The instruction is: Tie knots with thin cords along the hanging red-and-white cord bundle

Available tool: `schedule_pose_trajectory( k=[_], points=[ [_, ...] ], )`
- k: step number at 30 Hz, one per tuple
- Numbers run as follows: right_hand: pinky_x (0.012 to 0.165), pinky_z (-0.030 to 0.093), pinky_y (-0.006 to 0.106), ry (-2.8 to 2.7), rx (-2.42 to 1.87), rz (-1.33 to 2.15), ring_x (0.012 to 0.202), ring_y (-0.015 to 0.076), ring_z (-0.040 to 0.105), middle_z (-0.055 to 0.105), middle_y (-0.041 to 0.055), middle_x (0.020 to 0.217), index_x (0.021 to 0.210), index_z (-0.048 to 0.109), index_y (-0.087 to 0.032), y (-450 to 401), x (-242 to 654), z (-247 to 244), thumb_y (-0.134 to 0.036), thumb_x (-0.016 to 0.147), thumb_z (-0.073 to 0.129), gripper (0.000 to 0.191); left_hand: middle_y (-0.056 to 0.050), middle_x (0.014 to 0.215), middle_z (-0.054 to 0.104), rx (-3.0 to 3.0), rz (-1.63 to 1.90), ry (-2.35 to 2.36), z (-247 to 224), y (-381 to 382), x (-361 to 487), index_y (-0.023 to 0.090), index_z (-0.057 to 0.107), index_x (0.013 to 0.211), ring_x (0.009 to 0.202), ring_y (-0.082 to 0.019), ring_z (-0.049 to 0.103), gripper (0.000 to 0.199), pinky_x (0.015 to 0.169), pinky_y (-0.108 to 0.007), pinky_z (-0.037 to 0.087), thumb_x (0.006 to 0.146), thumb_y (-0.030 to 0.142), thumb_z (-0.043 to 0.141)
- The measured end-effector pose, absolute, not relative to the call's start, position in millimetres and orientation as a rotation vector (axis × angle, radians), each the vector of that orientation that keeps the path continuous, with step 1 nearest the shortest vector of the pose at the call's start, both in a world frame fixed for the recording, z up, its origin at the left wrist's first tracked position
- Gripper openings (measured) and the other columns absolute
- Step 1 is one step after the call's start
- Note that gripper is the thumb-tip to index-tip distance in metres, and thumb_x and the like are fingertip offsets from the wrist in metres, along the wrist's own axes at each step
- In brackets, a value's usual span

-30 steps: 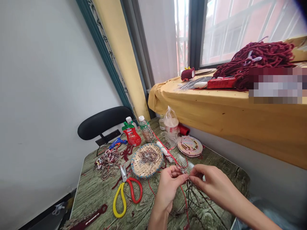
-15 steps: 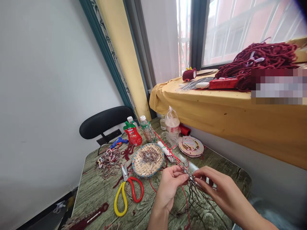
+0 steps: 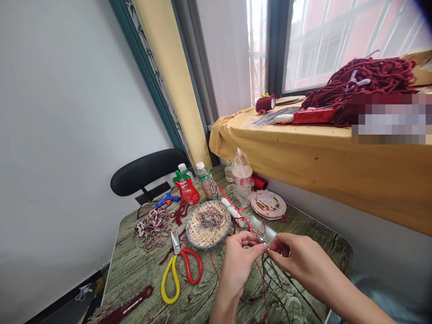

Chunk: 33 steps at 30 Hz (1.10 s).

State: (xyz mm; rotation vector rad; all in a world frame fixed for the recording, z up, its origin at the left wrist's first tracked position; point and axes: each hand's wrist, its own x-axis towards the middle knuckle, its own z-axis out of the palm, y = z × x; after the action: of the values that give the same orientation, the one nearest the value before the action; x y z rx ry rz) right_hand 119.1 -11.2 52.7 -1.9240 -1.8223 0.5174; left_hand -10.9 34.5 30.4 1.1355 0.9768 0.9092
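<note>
A braided cord piece (image 3: 259, 234) with dark and silvery strands runs from a red cord (image 3: 232, 202) stretched back toward the bottles. My left hand (image 3: 239, 258) pinches this piece between thumb and fingers. Right beside it, my right hand (image 3: 293, 254) has its thumb and forefinger pressed together on the same cords, close to the left thumb. Loose dark strands (image 3: 278, 288) hang below both hands over the table. The exact knot between the fingertips is too small to make out.
Scissors (image 3: 176, 247) with yellow and red handles lie left of my hands on the wood-patterned table (image 3: 135, 270). Behind them are a woven basket (image 3: 202, 238) of thread scraps, a bottle (image 3: 206, 184), a red pouch (image 3: 188, 191) and a round disc (image 3: 268, 204).
My right hand has moved slightly left, nearer the left thumb, and its fingers have closed together on the cords. The left hand has barely shifted.
</note>
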Motion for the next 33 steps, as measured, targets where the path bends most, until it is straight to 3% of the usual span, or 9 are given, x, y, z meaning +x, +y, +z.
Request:
schedule_pose_trajectory(
  k=[5, 11, 18, 21, 27, 33],
  points=[
    [0.045, 0.026, 0.023, -1.853, -1.945, 0.421, 0.045, 0.0121, 0.044, 0.055, -0.0018, 0.051, 0.054, 0.048, -0.021, -7.2, 114.3, 48.8, -0.019, 0.065, 0.044, 0.012, -0.001, 0.057, 0.057, 1.131, 0.933, 1.024, 30.3, 32.4, -5.9, 0.011, 0.058, 0.060, 0.056, -0.010, 0.049, 0.013, 0.054, -0.020, 0.036, 0.054, 0.017, 0.068],
    [0.049, 0.031, 0.022, -1.765, -1.765, 0.415, 0.049, 0.0110, 0.044, 0.051, -0.0019, 0.055, 0.059, 0.048, -0.020, -16.0, 115.2, 39.2, -0.020, 0.066, 0.044, 0.008, 0.000, 0.057, 0.058, 0.917, 0.881, 0.890, 28.2, 32.5, -7.9, 0.010, 0.058, 0.063, 0.052, -0.008, 0.050, 0.018, 0.056, -0.020, 0.038, 0.054, 0.021, 0.069],
    [0.041, 0.026, 0.018, -1.049, -1.484, 1.245, 0.043, 0.0063, 0.031, 0.036, -0.0063, 0.047, 0.055, 0.046, -0.017, -10.0, 115.0, 31.4, -0.027, 0.067, 0.046, 0.015, -0.004, 0.060, 0.062, 0.902, 0.824, 0.820, 31.2, 32.2, -15.0, 0.008, 0.059, 0.068, 0.055, -0.009, 0.053, 0.021, 0.057, -0.021, 0.040, 0.054, 0.021, 0.070],
    [0.042, 0.028, 0.018, -1.059, -1.451, 1.311, 0.045, 0.0066, 0.035, 0.042, -0.0049, 0.050, 0.059, 0.051, -0.016, -7.7, 121.2, 32.3, -0.029, 0.066, 0.053, 0.015, -0.003, 0.060, 0.062, 0.922, 0.833, 0.833, 30.5, 33.3, -14.1, 0.008, 0.059, 0.067, 0.053, -0.008, 0.053, 0.019, 0.055, -0.019, 0.039, 0.055, 0.019, 0.069],
    [0.050, 0.038, 0.020, -1.408, -1.499, 1.011, 0.063, 0.0131, 0.051, 0.060, 0.0019, 0.076, 0.086, 0.058, -0.019, -16.5, 136.5, 39.8, -0.037, 0.075, 0.050, 0.023, -0.003, 0.060, 0.062, 0.940, 0.823, 0.820, 29.8, 34.9, -14.2, 0.008, 0.060, 0.068, 0.054, -0.008, 0.053, 0.018, 0.055, -0.019, 0.038, 0.056, 0.019, 0.068],
    [0.050, 0.039, 0.021, -1.506, -1.457, 1.081, 0.060, 0.0120, 0.051, 0.061, 0.0013, 0.074, 0.093, 0.056, -0.019, -17.9, 133.8, 36.3, -0.034, 0.077, 0.048, 0.023, -0.004, 0.062, 0.062, 0.964, 0.799, 0.807, 27.5, 34.6, -14.0, 0.009, 0.058, 0.072, 0.058, -0.010, 0.054, 0.022, 0.060, -0.021, 0.041, 0.058, 0.022, 0.067]
  ],
)
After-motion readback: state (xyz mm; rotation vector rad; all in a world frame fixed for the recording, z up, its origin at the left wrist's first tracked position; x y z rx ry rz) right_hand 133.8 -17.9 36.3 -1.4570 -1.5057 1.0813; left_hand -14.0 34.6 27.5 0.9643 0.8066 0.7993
